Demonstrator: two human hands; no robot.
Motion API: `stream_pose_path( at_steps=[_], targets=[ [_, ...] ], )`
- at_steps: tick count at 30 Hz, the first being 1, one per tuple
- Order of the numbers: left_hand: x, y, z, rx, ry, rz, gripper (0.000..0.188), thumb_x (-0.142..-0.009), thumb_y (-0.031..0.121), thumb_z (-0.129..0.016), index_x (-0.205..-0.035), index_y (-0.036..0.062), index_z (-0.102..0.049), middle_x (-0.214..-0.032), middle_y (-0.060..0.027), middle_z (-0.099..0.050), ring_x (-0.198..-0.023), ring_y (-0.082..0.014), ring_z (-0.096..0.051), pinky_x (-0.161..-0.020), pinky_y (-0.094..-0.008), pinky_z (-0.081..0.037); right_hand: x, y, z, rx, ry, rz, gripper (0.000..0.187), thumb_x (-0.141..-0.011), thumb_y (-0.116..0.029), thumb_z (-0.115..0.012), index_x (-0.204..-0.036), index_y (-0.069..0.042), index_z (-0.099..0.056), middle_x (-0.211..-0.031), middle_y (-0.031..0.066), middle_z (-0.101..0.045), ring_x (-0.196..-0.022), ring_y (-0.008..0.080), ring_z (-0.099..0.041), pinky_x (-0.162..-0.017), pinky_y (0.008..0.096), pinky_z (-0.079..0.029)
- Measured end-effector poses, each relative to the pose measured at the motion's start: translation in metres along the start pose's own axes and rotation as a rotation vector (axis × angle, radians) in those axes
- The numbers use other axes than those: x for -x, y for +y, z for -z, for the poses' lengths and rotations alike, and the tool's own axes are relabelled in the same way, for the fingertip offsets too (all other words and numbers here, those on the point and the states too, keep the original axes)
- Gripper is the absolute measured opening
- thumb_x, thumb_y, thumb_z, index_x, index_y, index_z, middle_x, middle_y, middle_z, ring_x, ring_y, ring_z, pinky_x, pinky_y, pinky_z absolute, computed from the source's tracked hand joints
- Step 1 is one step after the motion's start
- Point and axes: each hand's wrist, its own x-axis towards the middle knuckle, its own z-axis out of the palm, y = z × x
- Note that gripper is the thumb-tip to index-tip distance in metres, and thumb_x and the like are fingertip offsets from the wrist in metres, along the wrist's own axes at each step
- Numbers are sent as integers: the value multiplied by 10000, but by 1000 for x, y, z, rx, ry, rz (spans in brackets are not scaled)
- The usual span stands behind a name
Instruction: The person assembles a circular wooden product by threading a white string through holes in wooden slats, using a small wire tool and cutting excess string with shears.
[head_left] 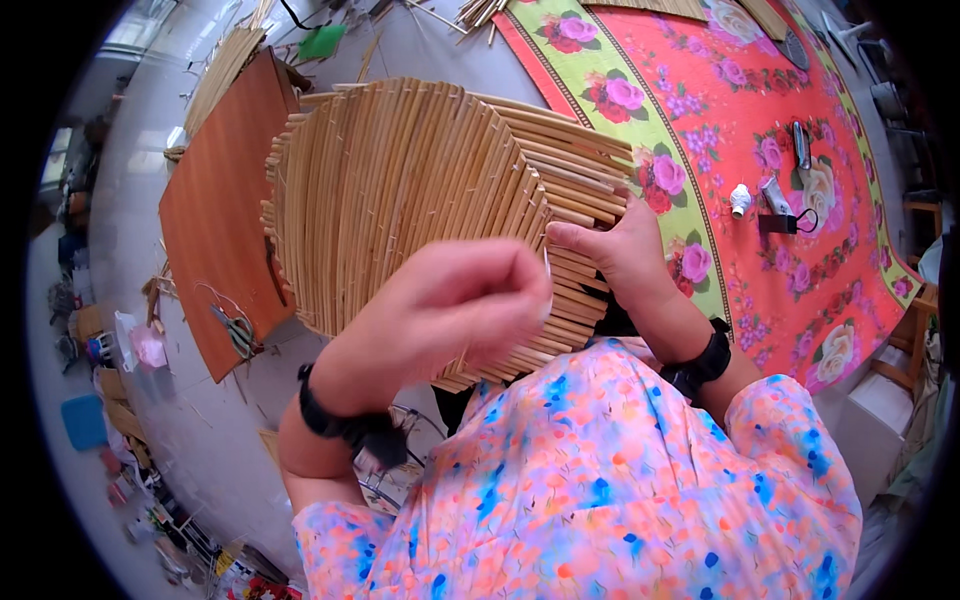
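A roughly round panel of straw-coloured reed stalks (pixel 400 180), stitched side by side, rests tilted above my lap. Along a slanted seam right of its middle, two sets of stalks meet at an angle, with small white stitches. My right hand (pixel 625 250) grips the panel's right edge, thumb on top and fingers hidden beneath. Over the lower middle of the panel, my left hand (pixel 470 300) is closed, fingers curled and slightly smeared by motion. A short length of white thread (pixel 547 265) shows between its fingertips and the seam.
An orange-brown board (pixel 215 210) with scissors (pixel 238 330) on it lies to the left. At right, a red floral cloth (pixel 740 300) carries a white thread spool (pixel 740 200), a black clip (pixel 777 223) and other small tools. Loose stalks (pixel 480 12) lie at the far side.
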Motion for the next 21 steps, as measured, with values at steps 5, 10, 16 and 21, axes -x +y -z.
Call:
stream_pose_path(
  at_steps=[5,10,16,21],
  targets=[
    [31,10,12,255,-38,-176,126,-924,109,-593,-930,-11,-554,-730,8,-540,-586,-33,-437,-507,-189,-334,-8,18,4,-20,21,27,665,-662,-157,-891,-1177,86,-548,-1081,141,-682,-959,179,-673,-857,308,-545],
    [33,14,29,-443,487,-286,93,-919,85,-600,-952,10,-554,-689,-37,-538,-577,-105,-506,-516,-232,-395,-5,15,6,-29,9,35,645,-678,-153,-882,-1177,81,-547,-1093,141,-677,-976,178,-667,-869,311,-540],
    [19,-16,22,-1573,512,-199,226,-826,91,-698,-1025,70,-593,-946,-110,-589,-665,-263,-646,-566,-350,-509,-1,6,4,-43,-21,54,610,-696,-129,-867,-1183,61,-553,-1106,122,-672,-973,166,-658,-876,305,-531],
    [-18,-49,-7,-1441,465,-345,260,-781,79,-711,-1017,94,-603,-1121,-92,-551,-700,-306,-645,-577,-383,-533,1,3,1,-52,-13,48,597,-698,-116,-862,-1184,54,-558,-1103,115,-673,-967,160,-658,-871,300,-532]
  ],
)
